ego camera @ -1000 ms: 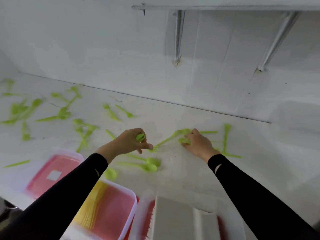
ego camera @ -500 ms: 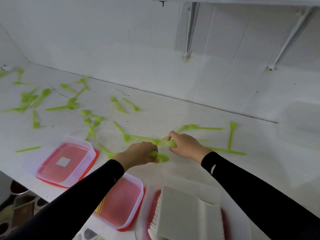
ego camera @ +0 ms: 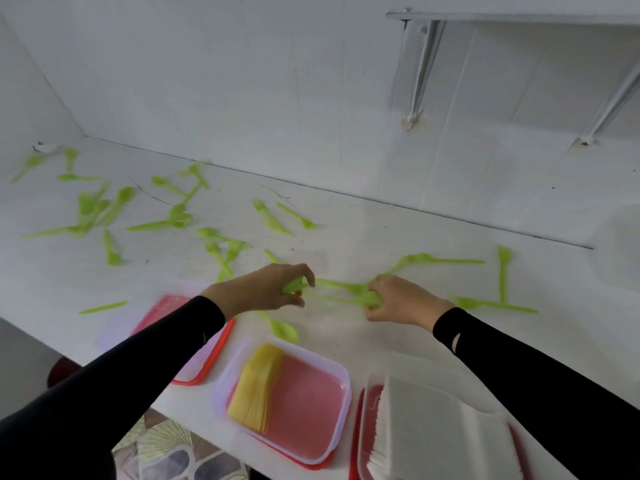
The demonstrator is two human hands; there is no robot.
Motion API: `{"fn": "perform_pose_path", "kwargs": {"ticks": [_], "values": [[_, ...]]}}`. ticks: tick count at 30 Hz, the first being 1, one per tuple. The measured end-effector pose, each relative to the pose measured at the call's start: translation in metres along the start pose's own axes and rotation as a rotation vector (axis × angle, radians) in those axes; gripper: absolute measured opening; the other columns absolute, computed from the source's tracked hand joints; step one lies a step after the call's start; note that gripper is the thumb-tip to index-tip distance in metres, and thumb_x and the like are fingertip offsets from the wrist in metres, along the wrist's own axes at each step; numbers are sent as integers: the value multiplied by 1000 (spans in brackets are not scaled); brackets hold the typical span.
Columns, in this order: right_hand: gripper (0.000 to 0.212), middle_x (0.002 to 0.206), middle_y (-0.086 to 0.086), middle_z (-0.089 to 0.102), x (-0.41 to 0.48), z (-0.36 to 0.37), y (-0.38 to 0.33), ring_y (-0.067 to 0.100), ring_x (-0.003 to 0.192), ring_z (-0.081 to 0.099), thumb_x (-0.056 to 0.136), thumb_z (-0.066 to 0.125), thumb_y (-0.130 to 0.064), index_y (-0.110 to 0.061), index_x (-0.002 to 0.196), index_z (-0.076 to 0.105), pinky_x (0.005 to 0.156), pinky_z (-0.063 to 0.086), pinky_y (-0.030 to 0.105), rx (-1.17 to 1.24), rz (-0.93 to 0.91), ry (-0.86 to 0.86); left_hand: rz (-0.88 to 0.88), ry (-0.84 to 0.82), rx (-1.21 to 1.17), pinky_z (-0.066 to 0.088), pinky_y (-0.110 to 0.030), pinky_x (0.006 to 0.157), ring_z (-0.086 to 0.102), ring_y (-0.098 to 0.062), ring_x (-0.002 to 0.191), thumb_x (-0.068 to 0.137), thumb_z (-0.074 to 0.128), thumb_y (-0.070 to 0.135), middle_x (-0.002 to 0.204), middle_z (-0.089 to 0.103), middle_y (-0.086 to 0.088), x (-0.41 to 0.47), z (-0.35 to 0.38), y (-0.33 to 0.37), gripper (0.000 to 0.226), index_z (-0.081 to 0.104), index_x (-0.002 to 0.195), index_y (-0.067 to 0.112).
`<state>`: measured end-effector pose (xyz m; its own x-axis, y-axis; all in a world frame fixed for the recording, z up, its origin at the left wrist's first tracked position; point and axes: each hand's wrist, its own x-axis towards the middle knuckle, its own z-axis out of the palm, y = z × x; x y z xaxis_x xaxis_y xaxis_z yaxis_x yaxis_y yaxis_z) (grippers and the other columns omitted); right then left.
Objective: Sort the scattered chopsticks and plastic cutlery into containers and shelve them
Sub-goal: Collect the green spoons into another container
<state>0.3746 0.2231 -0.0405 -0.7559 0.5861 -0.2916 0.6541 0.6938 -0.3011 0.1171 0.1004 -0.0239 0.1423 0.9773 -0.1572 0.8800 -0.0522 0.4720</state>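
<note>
**Fingers full of green, counter far from sorted**

Fingers [ego camera: 304, 271] of the left hand [ego camera: 263, 292]: curled round the bowl ends of a small bunch of green plastic cutlery [ego camera: 293, 285]. Fingers [ego camera: 382, 284] of the right hand [ego camera: 405, 301]: closed the same way on another green clump [ego camera: 370, 300]. Between the two grips, thin green handles [ego camera: 332, 285] low over the white counter [ego camera: 381, 237]; lifted or touching, impossible to tell through the blur.

Just outside the hands: one loose spoon [ego camera: 282, 330] on the near side of the left hand, and more crossed pieces [ego camera: 498, 304] beyond the right hand. Further left, a wide scatter of green cutlery [ego camera: 166, 221] reaching toward the corner.

Along the near edge, three clear containers over red lids:
- left container [ego camera: 156, 313], showing nothing green inside;
- middle container [ego camera: 341, 370], with a yellow stack [ego camera: 258, 389] at one side;
- right container [ego camera: 371, 389], filled by a white stack [ego camera: 436, 431].

By judgement, well short of halfway. No green cutlery boxed as far as visible, most of it not yet gathered, all three containers open, and the wall shelf [ego camera: 519, 18] not yet put to use.
</note>
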Motion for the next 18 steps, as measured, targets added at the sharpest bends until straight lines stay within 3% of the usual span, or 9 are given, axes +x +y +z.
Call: {"fn": "perform_pose_path", "kwargs": {"ticks": [5, 8, 10, 13, 15, 18], "values": [[26, 84, 7, 59, 8, -11, -13, 29, 79, 58, 85, 62, -29, -4, 87, 57, 66, 44, 36, 198, 108, 152, 31, -315, 91, 45, -29, 77, 56, -17, 93, 74, 84, 23, 108, 62, 1, 3, 10, -3, 59, 47, 119, 21], [22, 80, 7, 66, 13, -18, -26, 26, 71, 59, 86, 61, -28, -7, 87, 55, 61, 42, 32, 347, 178, 227, 41, -423, 127, 49, -34, 79, 57, -22, 93, 75, 82, 22, 108, 62, -4, 7, 16, -10, 60, 44, 122, 22], [16, 78, 4, 69, 17, -22, -38, 20, 70, 63, 88, 60, -26, -13, 92, 54, 62, 46, 30, 416, 184, 270, 65, -445, 171, 50, -38, 77, 59, -26, 88, 79, 79, 26, 97, 62, -5, 8, 21, -12, 55, 44, 121, 23], [14, 82, 6, 66, 24, -28, -54, 20, 66, 57, 89, 61, -22, -16, 99, 52, 58, 43, 28, 455, 182, 333, 135, -395, 100, 42, -30, 67, 52, -22, 75, 85, 72, 28, 76, 52, 5, 12, 22, -12, 43, 48, 120, 22], [15, 84, 7, 64, 32, -31, -63, 21, 67, 55, 89, 61, -22, -19, 101, 52, 60, 44, 30, 452, 198, 409, 169, -292, -48, 40, -27, 67, 49, -18, 70, 89, 68, 26, 72, 50, 8, 19, 13, -16, 35, 49, 118, 20], [17, 93, 2, 67, 38, -42, -70, 24, 82, 62, 88, 63, -17, -17, 105, 60, 72, 50, 36, 425, 206, 743, 134, -12, -341, 46, -27, 68, 51, -10, 64, 91, 68, 23, 71, 52, 10, 30, -10, -28, 28, 53, 113, 21]]}}
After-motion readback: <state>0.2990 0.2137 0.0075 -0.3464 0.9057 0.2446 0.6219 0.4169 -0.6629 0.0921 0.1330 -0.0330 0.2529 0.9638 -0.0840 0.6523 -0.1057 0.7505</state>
